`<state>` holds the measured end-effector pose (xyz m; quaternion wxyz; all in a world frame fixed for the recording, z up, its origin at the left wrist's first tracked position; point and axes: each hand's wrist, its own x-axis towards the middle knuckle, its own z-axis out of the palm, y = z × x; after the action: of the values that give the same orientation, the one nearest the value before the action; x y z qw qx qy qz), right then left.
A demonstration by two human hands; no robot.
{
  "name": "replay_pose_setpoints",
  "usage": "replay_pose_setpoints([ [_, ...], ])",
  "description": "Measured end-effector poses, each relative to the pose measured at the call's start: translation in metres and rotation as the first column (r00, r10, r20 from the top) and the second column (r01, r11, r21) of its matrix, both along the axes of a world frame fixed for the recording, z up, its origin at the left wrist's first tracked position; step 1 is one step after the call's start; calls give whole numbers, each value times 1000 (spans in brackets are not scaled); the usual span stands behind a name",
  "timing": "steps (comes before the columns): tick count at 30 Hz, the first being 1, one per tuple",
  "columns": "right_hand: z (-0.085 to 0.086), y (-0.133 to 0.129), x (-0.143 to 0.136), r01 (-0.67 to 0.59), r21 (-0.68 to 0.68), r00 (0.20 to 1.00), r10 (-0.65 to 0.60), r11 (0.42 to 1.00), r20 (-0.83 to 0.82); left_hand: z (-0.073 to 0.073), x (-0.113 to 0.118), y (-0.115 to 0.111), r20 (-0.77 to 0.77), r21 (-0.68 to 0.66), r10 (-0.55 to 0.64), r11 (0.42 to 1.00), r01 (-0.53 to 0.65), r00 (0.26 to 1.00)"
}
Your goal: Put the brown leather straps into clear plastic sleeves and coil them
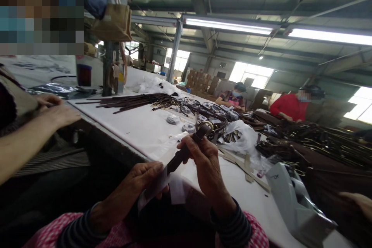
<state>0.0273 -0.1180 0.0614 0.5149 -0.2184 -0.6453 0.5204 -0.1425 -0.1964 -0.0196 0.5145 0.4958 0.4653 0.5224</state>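
Note:
A dark brown leather belt (179, 159), doubled into a narrow bundle, slants across the middle of the head view. Its gold-coloured buckle (205, 124) is at the upper end. My right hand (205, 159) is closed around the belt just below the buckle. A thin translucent plastic sleeve (155, 188) covers the belt's lower end. My left hand (145, 176) pinches that end through the plastic, its lower fingers partly hidden. Behind the buckle, several coiled belts (209, 112) lie on the white table (136, 131).
Several straight brown straps (130, 101) lie at the back left. A clear plastic bag (240, 137) and a grey tape dispenser (299, 201) stand on the right. A co-worker's hands (58, 114) are at the left edge. Two people work across the table, near piled brown goods (319, 143).

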Motion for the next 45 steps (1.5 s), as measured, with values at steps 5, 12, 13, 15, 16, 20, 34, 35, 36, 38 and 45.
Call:
replay_pose_setpoints([
  [5, -2, -1, 19, 61, -45, 995, -64, 997, -82, 4, 15, 2, 66, 47, -152, 988, 149, 986],
  [12, -8, -6, 34, 105, -70, 985, -113, 992, -128, 3, 37, 29, 73, 56, -153, 987, 149, 986],
  [13, -9, -6, 34, 110, -70, 985, -118, 991, -126, 2, 38, 31, 68, 51, -157, 987, 154, 985],
  [15, -12, -7, 34, 110, -68, 988, -117, 992, -103, 0, 38, 32, 45, 45, -162, 986, 160, 986],
  [16, -13, -8, 34, 105, -70, 990, -111, 992, -87, -1, 38, 31, 22, 47, -160, 986, 159, 987],
  [20, -22, -8, 32, 65, -102, 997, -69, 993, -34, -3, 36, 29, -84, 78, -127, 988, 133, 988],
  [34, -50, -18, 61, -100, -169, 992, 87, 980, -87, -1, 40, 36, -373, -25, -202, 978, 208, 905],
  [35, -52, -19, 64, -101, -154, 992, 89, 983, -85, -1, 40, 35, -447, -46, -220, 974, 224, 867],
  [36, -53, -20, 68, -102, -141, 992, 91, 985, -84, -2, 40, 35, -480, -80, -254, 966, 246, 840],
  [38, -53, -22, 73, -106, -125, 992, 96, 986, -86, -5, 41, 34, -414, -158, -345, 939, 307, 842],
  [45, -44, -25, 75, -180, -108, 984, 178, 978, -26, -12, 37, 28, 9, -257, -451, 861, 438, 892],
])
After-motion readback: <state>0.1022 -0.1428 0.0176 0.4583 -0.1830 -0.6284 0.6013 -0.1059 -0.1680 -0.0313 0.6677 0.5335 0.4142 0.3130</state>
